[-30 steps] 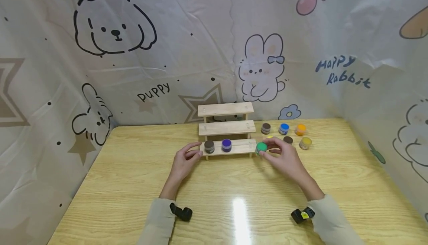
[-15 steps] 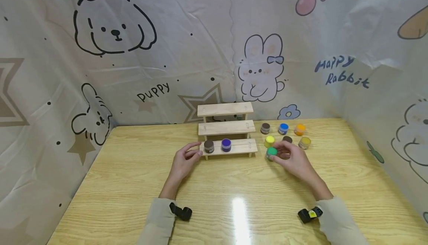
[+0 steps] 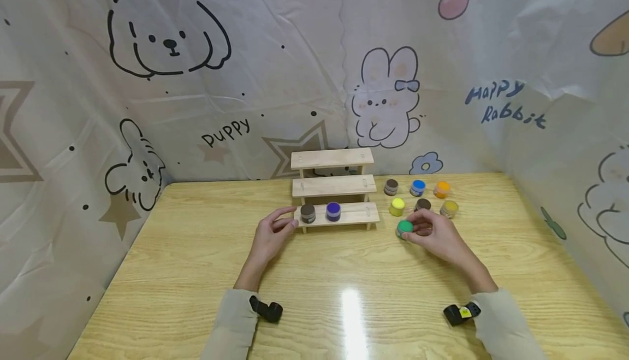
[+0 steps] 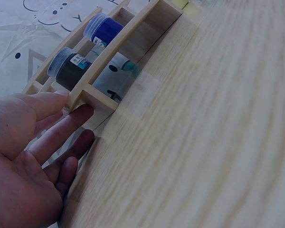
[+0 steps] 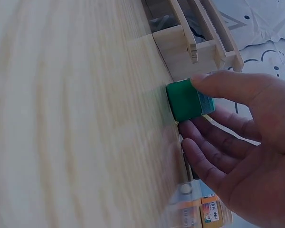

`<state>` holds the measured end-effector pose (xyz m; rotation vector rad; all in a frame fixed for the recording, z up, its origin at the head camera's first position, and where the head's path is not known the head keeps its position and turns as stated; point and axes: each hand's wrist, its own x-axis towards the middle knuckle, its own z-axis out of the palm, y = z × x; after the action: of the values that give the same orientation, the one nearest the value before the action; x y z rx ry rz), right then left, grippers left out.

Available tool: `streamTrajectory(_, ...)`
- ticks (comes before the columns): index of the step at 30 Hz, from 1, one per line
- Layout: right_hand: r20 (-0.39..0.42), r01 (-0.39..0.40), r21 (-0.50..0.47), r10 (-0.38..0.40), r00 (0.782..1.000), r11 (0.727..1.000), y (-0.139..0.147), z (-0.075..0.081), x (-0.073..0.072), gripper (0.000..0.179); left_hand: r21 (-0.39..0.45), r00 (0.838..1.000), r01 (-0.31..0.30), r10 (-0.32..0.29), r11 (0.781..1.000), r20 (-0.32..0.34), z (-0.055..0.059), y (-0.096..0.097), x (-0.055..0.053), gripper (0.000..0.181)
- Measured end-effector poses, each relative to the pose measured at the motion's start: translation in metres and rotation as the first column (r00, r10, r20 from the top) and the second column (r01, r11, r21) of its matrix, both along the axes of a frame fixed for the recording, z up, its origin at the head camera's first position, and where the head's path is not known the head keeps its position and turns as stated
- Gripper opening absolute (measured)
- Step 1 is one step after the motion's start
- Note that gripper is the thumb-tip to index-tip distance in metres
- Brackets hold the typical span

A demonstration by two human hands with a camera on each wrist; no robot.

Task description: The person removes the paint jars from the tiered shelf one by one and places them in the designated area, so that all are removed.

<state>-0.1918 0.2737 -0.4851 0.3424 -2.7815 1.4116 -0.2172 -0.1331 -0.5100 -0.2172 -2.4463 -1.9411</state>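
In the head view, my left hand (image 3: 270, 233) is at the left end of a three-step wooden display stand (image 3: 354, 215). The left wrist view has its thumb and index finger pinching the end of the lowest step. On that step stand a dark brown paint jar (image 3: 308, 213) and a purple paint jar (image 3: 333, 212), both upright. My right hand (image 3: 439, 235) grips a small green paint jar (image 3: 404, 228) between thumb and fingers, right of the stand. In the right wrist view, the green jar (image 5: 184, 100) is upright at the tabletop, its far side hidden by fingers.
Behind my right hand stand several more jars: yellow (image 3: 397, 206), dark brown (image 3: 422, 205), ochre (image 3: 449, 208), another brown (image 3: 391, 187), blue (image 3: 417, 187) and orange (image 3: 442, 189). A printed cloth (image 3: 295, 76) hangs behind the wooden table (image 3: 206, 251).
My right hand has carried the green jar rightward, from beside the lowest step's right end to in front of the yellow jar. My left hand has stayed at the stand.
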Motion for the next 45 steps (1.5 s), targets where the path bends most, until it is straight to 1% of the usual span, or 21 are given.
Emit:
streamTrajectory(5,0.008,-0.007,0.003,0.007,1.0,1.0,0.001,0.0,0.0,0.035,0.004,1.0,0.0,0.0,1.0,0.013,0.001,0.0,0.0,0.037)
streamTrajectory(15,0.022,-0.018,-0.014,0.019,1.0,1.0,0.002,0.001,0.001,0.035,-0.002,1.0,0.001,-0.001,1.0,-0.001,0.0,0.001,0.0,0.039)
streamTrajectory(20,0.027,-0.02,-0.021,0.021,0.999,1.0,0.003,-0.001,0.0,0.036,0.004,1.0,0.004,-0.004,1.0,0.008,-0.002,0.0,0.0,0.038)
streamTrajectory(24,0.027,-0.027,-0.026,0.027,0.999,0.999,0.004,-0.001,0.0,0.038,0.007,1.0,0.006,-0.006,1.0,0.019,0.0,-0.001,0.0,0.038)
streamTrajectory(26,0.032,-0.028,-0.026,0.029,0.999,0.999,0.005,0.0,0.0,0.043,0.008,1.0,0.015,-0.015,1.0,0.024,0.01,0.001,0.005,0.039)
streamTrajectory(27,0.032,-0.03,-0.027,0.031,0.999,0.999,0.005,0.0,0.001,0.045,0.008,0.999,0.019,-0.02,1.0,0.027,0.013,0.001,0.006,0.039)
streamTrajectory(31,0.024,-0.013,-0.013,0.013,1.0,1.0,0.006,0.006,0.003,0.051,0.018,0.999,0.028,-0.029,0.999,0.021,0.015,0.002,0.007,0.04)
streamTrajectory(33,0.005,0.002,-0.011,-0.002,1.0,1.0,0.006,0.01,0.004,0.051,0.021,1.0,0.022,-0.022,1.0,0.014,0.005,0.002,0.002,0.04)
streamTrajectory(34,-0.006,0.01,-0.01,-0.01,1.0,1.0,0.005,0.012,0.005,0.05,0.023,1.0,0.019,-0.019,1.0,0.007,0.002,0.002,0.001,0.04)
streamTrajectory(40,-0.118,0.031,-0.001,-0.031,0.993,1.0,-0.006,0.021,0.005,0.046,0.017,1.0,0.019,-0.019,1.0,-0.001,0.003,0.003,0.001,0.041)
streamTrajectory(43,-0.152,0.016,-0.021,-0.019,0.988,1.0,-0.015,0.024,0.003,0.044,0.019,1.0,0.017,-0.017,1.0,-0.003,0.002,0.002,0.002,0.042)
streamTrajectory(45,-0.157,-0.002,-0.046,-0.005,0.988,0.999,-0.023,0.025,0.002,0.042,0.023,1.0,0.017,-0.017,1.0,-0.005,0.002,0.001,0.002,0.042)
